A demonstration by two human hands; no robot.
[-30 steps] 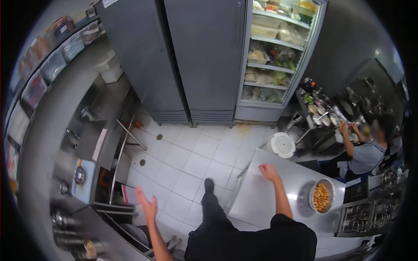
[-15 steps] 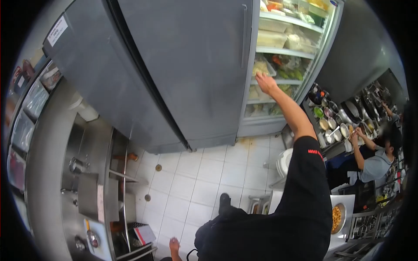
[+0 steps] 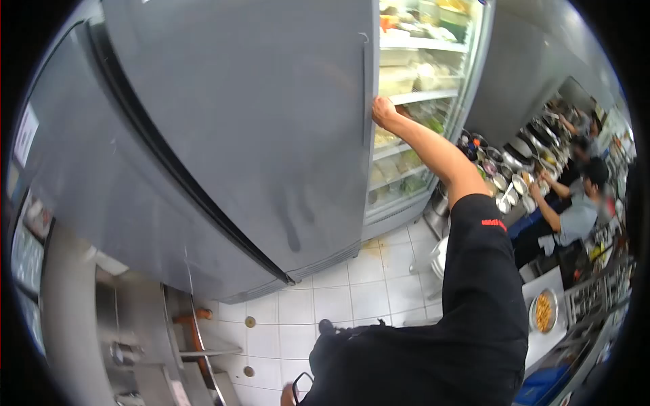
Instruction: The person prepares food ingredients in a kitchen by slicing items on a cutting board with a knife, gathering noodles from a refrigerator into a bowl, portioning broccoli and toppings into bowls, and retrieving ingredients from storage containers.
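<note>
My right hand (image 3: 384, 112) is raised at the end of my outstretched arm, fingers curled around the left edge of the glass fridge door (image 3: 376, 177). Behind the glass, lit shelves hold food tubs, bags and green vegetables (image 3: 433, 123). Just left of the hand stands the tall grey fridge door (image 3: 250, 115) with its long vertical handle (image 3: 366, 88). Only a sliver of my left hand (image 3: 287, 395) shows at the bottom edge, low by my body beside a dark loop; its fingers are hidden.
A person in a grey shirt (image 3: 575, 206) works at a counter of pans and bowls on the right. Nearer stands a metal bowl of orange-brown pieces (image 3: 543, 311). A white stool (image 3: 439, 260) is by the fridge. Steel sink units (image 3: 135, 318) line the left.
My right hand has moved from in front of the glass to the door's left edge and closed there. The view has shifted closer to the fridges; my left hand has dropped mostly out of sight.
</note>
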